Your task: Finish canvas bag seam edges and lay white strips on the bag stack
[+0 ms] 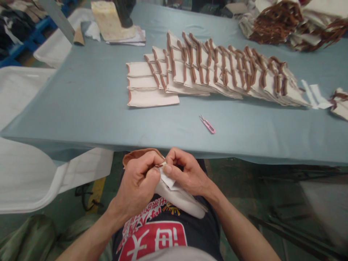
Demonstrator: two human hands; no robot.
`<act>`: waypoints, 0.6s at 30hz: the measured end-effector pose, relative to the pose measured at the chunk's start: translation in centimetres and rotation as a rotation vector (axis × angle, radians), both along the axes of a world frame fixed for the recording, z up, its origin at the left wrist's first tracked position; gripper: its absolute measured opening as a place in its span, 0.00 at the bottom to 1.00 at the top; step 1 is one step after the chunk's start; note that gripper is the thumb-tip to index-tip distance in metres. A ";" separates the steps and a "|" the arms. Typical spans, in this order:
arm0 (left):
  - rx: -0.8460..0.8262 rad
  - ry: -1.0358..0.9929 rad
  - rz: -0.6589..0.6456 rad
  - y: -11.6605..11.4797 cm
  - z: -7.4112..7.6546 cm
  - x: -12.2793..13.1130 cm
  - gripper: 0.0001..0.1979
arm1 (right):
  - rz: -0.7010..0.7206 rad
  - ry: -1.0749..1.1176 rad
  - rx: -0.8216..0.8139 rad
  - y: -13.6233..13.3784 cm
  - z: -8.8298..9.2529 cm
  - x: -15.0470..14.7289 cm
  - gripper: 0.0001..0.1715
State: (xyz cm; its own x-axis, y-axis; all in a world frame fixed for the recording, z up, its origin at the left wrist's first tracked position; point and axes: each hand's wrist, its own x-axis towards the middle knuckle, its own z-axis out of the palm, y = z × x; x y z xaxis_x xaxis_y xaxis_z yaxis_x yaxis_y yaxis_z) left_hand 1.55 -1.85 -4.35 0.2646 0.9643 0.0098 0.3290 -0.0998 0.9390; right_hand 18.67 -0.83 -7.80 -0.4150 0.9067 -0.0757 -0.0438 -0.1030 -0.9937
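In my lap, just below the table's front edge, lies a cream fabric piece with brown trim [182,198], which looks like a sewn pouch. My left hand [140,180] pinches its brown-trimmed edge, fingers closed. Opposite it, my right hand [188,174] is also closed, thumb and forefinger pinching the same edge beside a small white strip [167,178]. The fingertips of both hands nearly meet, and they partly cover the spot they grip. Beyond the hands, pink-handled thread snips [207,125] lie on the table, touched by neither hand.
Overlapping cream pieces with brown edges [152,97] form a long row across the blue-grey table [89,108]. White strips [315,95] lie at its right end. A brown and cream fabric heap [280,21] sits back right. White plastic bins [58,185] stand left.
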 end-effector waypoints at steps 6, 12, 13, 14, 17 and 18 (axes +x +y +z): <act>0.049 0.046 0.108 -0.5 -0.8 0.9 0.10 | 0.074 0.291 -0.287 -0.4 -1.2 -1.0 0.28; 0.024 -0.021 0.113 -0.7 -1.1 1.4 0.09 | -0.053 0.176 -0.112 -0.9 -2.6 -1.7 0.24; 0.049 -0.033 0.099 -0.6 -1.0 1.5 0.09 | -0.078 0.150 -0.072 -1.0 -2.7 -1.7 0.25; 0.067 -0.046 0.088 -0.6 -0.9 1.7 0.09 | -0.092 0.132 -0.047 -1.1 -2.8 -1.7 0.25; 0.007 -0.096 0.072 0.0 -0.5 1.8 0.09 | -0.098 0.066 -0.065 -1.0 -2.9 -1.2 0.26; -0.032 -0.109 0.058 0.2 -0.3 1.7 0.09 | -0.107 0.040 -0.079 -0.8 -2.9 -0.8 0.26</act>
State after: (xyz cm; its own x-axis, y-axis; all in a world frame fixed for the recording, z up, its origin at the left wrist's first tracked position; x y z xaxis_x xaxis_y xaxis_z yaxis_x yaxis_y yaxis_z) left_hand 3.29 -1.65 -4.63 0.2074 0.9782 0.0040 0.2288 -0.0525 0.9720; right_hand 17.87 -1.66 -10.67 -0.3206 0.9377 -0.1341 -0.0984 -0.1737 -0.9799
